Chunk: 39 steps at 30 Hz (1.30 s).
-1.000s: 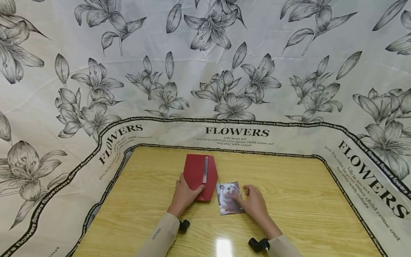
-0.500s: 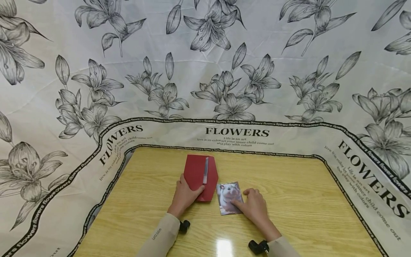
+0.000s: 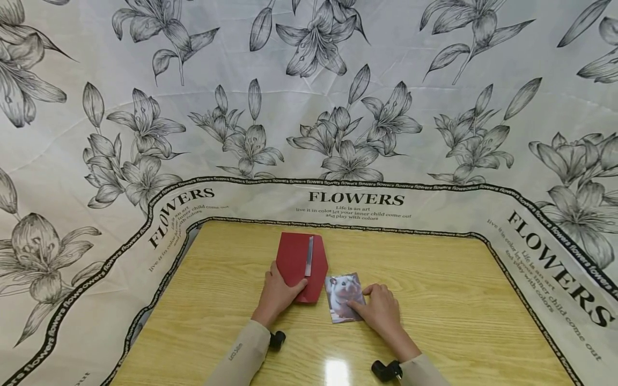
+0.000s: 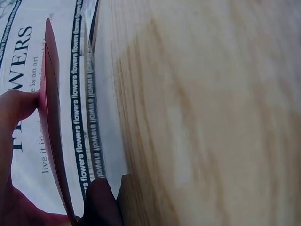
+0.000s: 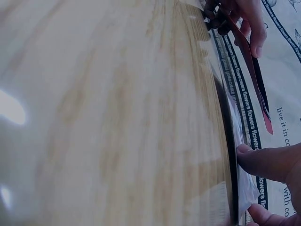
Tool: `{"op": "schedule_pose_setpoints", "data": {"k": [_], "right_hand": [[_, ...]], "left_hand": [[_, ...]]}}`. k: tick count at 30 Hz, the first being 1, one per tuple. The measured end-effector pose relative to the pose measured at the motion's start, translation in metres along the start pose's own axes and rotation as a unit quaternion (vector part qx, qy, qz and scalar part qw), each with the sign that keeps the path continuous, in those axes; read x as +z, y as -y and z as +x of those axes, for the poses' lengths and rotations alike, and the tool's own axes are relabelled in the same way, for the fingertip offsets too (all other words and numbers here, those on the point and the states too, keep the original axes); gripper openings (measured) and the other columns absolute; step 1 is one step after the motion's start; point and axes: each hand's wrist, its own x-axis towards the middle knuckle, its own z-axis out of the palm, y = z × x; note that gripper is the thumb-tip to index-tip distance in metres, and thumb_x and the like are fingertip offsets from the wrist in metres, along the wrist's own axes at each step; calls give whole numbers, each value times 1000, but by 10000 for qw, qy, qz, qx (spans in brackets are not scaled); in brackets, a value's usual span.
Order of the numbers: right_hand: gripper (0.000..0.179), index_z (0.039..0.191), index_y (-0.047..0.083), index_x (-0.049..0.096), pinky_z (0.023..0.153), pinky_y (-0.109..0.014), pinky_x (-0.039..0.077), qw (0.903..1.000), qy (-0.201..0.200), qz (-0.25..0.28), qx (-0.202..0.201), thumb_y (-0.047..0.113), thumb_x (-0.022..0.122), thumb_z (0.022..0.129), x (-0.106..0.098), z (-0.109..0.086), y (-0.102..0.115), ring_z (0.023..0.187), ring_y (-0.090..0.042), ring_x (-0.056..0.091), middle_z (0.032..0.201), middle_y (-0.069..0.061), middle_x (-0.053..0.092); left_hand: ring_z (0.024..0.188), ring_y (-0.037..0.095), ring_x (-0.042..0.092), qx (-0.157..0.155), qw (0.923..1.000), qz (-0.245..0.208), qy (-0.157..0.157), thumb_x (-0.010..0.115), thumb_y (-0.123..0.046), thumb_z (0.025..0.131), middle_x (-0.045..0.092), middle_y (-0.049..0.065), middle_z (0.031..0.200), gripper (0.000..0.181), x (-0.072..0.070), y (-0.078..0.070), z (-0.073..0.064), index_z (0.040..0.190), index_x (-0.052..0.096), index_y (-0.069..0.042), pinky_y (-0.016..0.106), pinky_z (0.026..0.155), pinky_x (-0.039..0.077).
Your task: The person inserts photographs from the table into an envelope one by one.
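Note:
A red paper envelope (image 3: 295, 256) with a narrow slot showing a silvery strip (image 3: 309, 256) is held by my left hand (image 3: 276, 294). The thumb lies on its upper face near the lower edge, and fingers reach round the left side. In the left wrist view the envelope (image 4: 52, 117) appears edge-on between thumb and fingers, tilted over the table. Right of it is a small picture card (image 3: 341, 292) showing a pale hamster. My right hand (image 3: 383, 311) pinches its right side, thumb on the picture. The right wrist view shows the card's dark edge (image 5: 228, 136) by the thumb.
Both things are at the middle of a yellow wood-grain table (image 3: 434, 279). A flower-printed cloth (image 3: 357, 128) rises behind and along both sides. Black wrist cameras (image 3: 386, 370) sit below each hand, and light glares off the table's front.
My right thumb has slid lower on the card, uncovering more of the hamster, and the index finger has come in toward the card's right edge. The left hand and envelope stay nearly still.

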Motion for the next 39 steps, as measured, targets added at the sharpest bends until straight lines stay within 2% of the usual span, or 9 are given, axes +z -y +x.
{"op": "schedule_pose_setpoints", "data": {"k": [5, 10, 13, 22, 31, 39], "right_hand": [[52, 106, 1, 65, 82, -53, 48, 9999, 22, 162, 51, 36, 95, 82, 1, -1, 2, 91, -31, 59, 99, -13, 62], [49, 111, 5, 57, 63, -39, 42, 9984, 150, 529, 107, 29, 92, 86, 2, -2, 4, 72, -22, 54, 84, -6, 59], [47, 114, 7, 55, 57, -35, 38, 9972, 257, 683, 144, 26, 89, 89, 2, -3, 4, 64, -19, 51, 78, -3, 57], [24, 112, 1, 67, 62, -32, 44, 9906, 397, 1311, -2, 13, 81, 96, -4, -1, 0, 64, -14, 54, 73, 1, 63], [22, 117, -1, 73, 63, -27, 45, 9749, 404, 2187, 103, 7, 78, 97, -14, 4, -1, 65, -13, 57, 70, -2, 67], [27, 127, 3, 70, 61, -30, 45, 9693, 237, 2443, 157, 12, 74, 102, -26, 11, 3, 62, -17, 55, 76, -6, 70]], "left_hand": [[113, 40, 62, -14, 10000, -17, 17, 85, -52, 88, 50, 30, 133, 115, -1, -1, -1, 164, 22, 8, 57, 97, 56], [113, 41, 62, -4, 10000, -53, -4, 85, -52, 88, 50, 31, 134, 116, -1, -1, -1, 164, 22, 8, 57, 98, 55], [113, 41, 62, 0, 10000, -47, 5, 85, -53, 88, 50, 31, 134, 116, 0, 0, -1, 164, 22, 8, 57, 98, 55], [114, 41, 62, 24, 10000, -5, 20, 84, -53, 89, 49, 31, 135, 116, 0, 3, 0, 164, 20, 9, 57, 97, 55], [114, 42, 62, 35, 10000, -18, -9, 84, -53, 89, 50, 31, 134, 116, -2, 0, 0, 164, 21, 8, 58, 97, 55], [114, 41, 62, 12, 10000, -3, -2, 84, -52, 89, 50, 30, 134, 115, -1, -1, -1, 163, 22, 9, 57, 97, 56]]}}
